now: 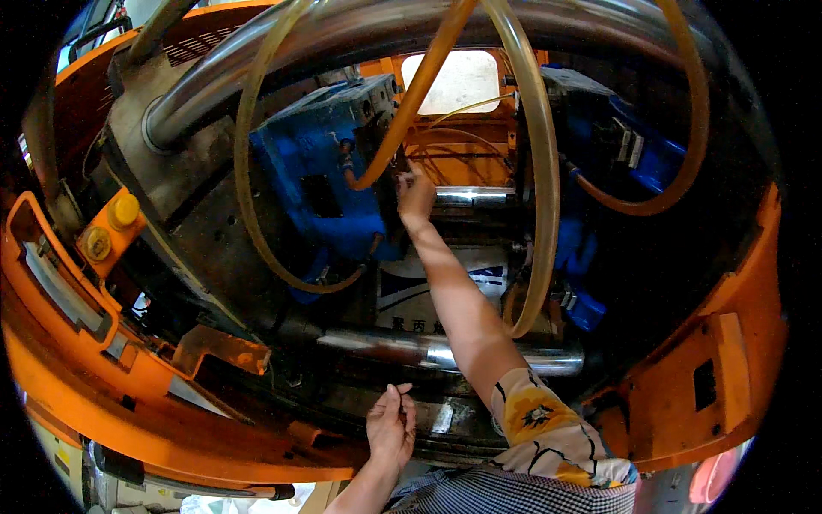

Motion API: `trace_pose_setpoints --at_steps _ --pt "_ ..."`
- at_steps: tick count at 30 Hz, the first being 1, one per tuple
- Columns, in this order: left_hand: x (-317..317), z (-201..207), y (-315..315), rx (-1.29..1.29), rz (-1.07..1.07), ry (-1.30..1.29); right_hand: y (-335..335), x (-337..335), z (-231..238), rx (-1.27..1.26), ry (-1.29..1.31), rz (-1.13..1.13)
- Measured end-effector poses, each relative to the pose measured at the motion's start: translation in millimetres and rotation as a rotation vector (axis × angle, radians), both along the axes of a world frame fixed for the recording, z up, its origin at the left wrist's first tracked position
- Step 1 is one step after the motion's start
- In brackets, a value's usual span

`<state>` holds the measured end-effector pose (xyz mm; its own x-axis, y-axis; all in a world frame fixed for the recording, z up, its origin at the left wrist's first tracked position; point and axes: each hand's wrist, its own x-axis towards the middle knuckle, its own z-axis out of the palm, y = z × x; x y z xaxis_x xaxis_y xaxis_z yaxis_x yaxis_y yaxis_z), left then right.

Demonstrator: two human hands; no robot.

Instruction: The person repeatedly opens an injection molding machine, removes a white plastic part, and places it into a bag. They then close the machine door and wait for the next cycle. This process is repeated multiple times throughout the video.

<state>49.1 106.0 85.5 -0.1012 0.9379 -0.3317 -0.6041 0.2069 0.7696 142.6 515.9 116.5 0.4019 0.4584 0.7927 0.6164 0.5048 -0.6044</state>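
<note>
My right arm stretches far into an orange machine. My right hand is at the inner face of the blue mould half on the left, its fingers drawn together. What they hold, if anything, is too small to make out. Low in the middle, my left hand is raised with fingers curled and thumb close to the forefinger; any small thing between them cannot be made out. Opposite, across a gap, stands the right mould half, dark with blue parts.
Shiny tie bars cross below my right arm, with another thick bar overhead. Amber hoses loop down around the arm. A printed white sack lies under the moulds. Orange guards edge the opening.
</note>
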Motion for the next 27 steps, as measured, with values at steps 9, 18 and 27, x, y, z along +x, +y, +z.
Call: trace_pose_setpoints --at_steps 9,18,27 --pt "5.7 6.3 -3.5 0.033 0.044 -0.079 -37.6 16.4 -14.9 0.011 0.041 0.278" --pt "3.9 1.8 -4.1 -0.04 0.001 -0.178 -328.8 41.5 35.9 -0.658 -0.621 1.193" --pt "4.9 5.1 -2.2 0.037 -0.1 -0.245 -346.7 47.9 22.3 -0.549 -0.366 1.018"
